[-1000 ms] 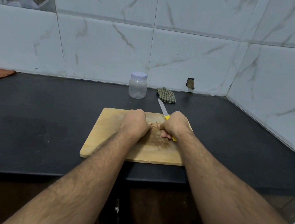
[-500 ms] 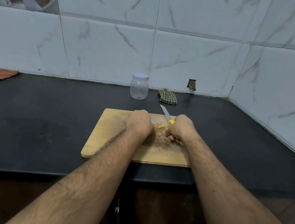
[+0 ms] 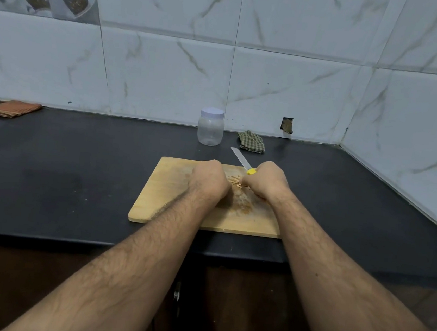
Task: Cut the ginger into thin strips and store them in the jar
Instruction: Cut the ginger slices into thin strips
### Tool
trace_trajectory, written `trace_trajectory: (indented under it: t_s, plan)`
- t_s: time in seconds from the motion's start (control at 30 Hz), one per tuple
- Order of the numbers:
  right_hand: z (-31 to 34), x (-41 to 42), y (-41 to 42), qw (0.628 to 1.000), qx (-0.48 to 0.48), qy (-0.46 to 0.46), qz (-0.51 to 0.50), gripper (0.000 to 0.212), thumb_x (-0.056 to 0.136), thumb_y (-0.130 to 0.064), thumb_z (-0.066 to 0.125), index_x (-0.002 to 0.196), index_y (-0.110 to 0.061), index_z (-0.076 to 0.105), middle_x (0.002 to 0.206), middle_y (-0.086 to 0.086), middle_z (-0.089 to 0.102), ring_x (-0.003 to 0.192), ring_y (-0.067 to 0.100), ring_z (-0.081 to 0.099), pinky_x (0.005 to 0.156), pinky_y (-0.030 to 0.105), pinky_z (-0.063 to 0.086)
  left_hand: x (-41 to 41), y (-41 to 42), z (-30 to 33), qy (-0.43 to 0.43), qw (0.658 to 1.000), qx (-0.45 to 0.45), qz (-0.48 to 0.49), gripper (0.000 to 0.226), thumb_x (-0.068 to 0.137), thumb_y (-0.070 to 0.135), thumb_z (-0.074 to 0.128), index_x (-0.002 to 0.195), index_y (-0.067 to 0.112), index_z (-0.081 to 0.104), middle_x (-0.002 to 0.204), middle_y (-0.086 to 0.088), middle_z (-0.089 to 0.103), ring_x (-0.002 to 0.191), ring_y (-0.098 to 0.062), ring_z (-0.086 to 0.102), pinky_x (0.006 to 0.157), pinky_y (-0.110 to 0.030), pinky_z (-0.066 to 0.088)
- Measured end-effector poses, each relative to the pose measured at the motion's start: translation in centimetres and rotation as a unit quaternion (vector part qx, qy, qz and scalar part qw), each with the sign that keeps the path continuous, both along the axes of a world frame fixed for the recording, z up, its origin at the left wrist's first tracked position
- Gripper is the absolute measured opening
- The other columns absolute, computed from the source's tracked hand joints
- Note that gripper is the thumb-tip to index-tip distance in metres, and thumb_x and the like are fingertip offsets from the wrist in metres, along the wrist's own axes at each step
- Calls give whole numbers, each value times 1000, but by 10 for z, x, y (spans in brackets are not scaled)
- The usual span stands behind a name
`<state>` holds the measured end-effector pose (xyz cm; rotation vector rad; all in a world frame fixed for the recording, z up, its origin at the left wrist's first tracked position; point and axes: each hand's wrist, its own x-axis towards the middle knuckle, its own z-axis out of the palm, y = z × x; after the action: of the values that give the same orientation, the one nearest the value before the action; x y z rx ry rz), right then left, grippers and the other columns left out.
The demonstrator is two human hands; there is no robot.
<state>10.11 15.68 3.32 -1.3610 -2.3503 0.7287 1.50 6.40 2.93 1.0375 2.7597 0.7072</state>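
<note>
Along the far side, a marbled tile wall (image 3: 276, 76) is backing a black counter (image 3: 74, 176) that is running the full width and turning a corner at far right.

Board (image 3: 165, 194): pale wood, lying flat at the counter's near edge, centre, its far half partly hidden by both hands. Brownish cutting residue is staining its middle.

Left hand (image 3: 209, 179): resting on the board, knuckles up and fingers curled under; whether it is holding anything cannot be told, since the fingertips are hidden.

Right hand (image 3: 268, 180): lying just right of the left hand, fingers wrapped round the yellow handle of the knife (image 3: 241, 160). The blade is pointing far and left, passing over the board's far edge and out above the counter.

Jar (image 3: 211, 127): clear plastic, standing upright on the counter beyond the board near the wall, white lid on, nothing showing inside.

Orange cloth (image 3: 8, 108): folded, lying at far left against the wall, well apart from the board.

Checked cloth (image 3: 251, 141): green, bunched, sitting just right of the jar and beyond the knife tip.

Ginger (image 3: 236, 182): small heap of thin tan strips, sitting on the board between the two hands, touching or just beside the right hand's fingers. No uncut piece is showing.

Hole (image 3: 287, 125): small broken patch in the tile, gaping above the checked cloth.
</note>
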Motion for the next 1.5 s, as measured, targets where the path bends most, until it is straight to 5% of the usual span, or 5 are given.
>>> trace_trajectory:
  t_s: [0.27, 0.53, 0.7, 1.13, 1.5]
  plan:
    - [16, 34, -28, 999, -20, -22, 45, 17, 91, -10, 45, 82, -2, 58, 61, 10, 57, 49, 22, 48, 46, 27, 36, 10, -11, 12, -111, 993, 26, -8, 15, 76, 26, 73, 68, 14, 68, 58, 0, 69, 50, -9, 62, 48, -21, 46]
    - [10, 66, -67, 992, -22, -114, 57, 19, 89, -6, 43, 86, -7, 62, 60, 10, 69, 45, 23, 56, 60, 33, 51, 19, -8, -1, -205, 978, 10, -18, 33, 88, 31, 72, 64, 10, 65, 61, -2, 69, 50, -14, 61, 64, -25, 56]
    - [7, 80, -82, 993, -22, -96, 58, 14, 91, -9, 39, 88, -17, 50, 69, 3, 67, 45, 19, 62, 49, 28, 48, 11, -13, -2, -233, 972, 12, -23, 20, 96, 14, 61, 81, 3, 69, 58, -6, 66, 61, -20, 62, 90, -36, 57]
    - [4, 74, -104, 988, 49, -141, 43, 27, 95, -14, 46, 119, -12, 59, 98, 1, 54, 86, 22, 52, 71, 32, 41, 7, -19, -9, -254, 964, 63, -53, 11, 85, 6, 73, 91, 12, 66, 75, -7, 70, 54, -13, 58, 50, -23, 49]
    - [1, 64, -111, 990, 55, -118, 61, 40, 94, -8, 43, 132, -19, 46, 121, 6, 58, 101, 23, 53, 75, 36, 43, 2, -11, -21, -211, 971, 79, -74, 9, 84, 15, 75, 86, 19, 67, 61, 1, 68, 55, -14, 58, 57, -23, 47]
